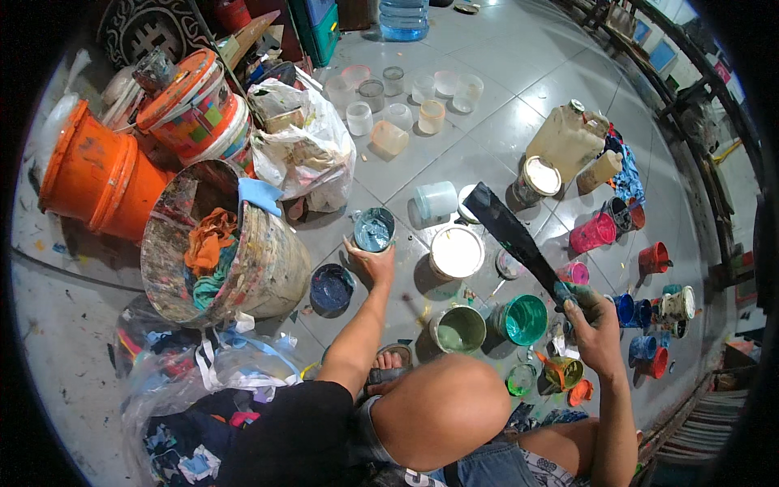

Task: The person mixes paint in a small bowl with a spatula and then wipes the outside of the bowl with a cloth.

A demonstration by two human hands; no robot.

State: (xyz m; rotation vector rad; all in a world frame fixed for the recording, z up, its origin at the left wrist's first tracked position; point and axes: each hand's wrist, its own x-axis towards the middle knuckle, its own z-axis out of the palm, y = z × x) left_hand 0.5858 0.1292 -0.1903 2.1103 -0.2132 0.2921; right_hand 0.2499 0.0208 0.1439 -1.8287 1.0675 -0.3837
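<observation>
My left hand [374, 262] is closed around the near side of a small cup of blue-grey paint [374, 229] on the tiled floor. Raised on the right, my right hand [595, 326] grips the narrow end of a long flat stirring blade [513, 233], coated in dark paint. Its broad end points up and left over the floor. Just left of my left wrist stands a tub of dark navy paint [332, 287]. A white-lidded bucket [457, 252] lies between the two hands. Nearer my knee are a grey-green paint bucket [458, 329] and a green paint bucket [522, 320].
A stained bin with rags [272, 260], a white plastic bag [312, 150] and orange buckets [89, 174] crowd the left. Several translucent cups [390, 136] stand farther off. Rightward are a jerrycan [566, 142], a pink paint pot [592, 234] and other small paint pots.
</observation>
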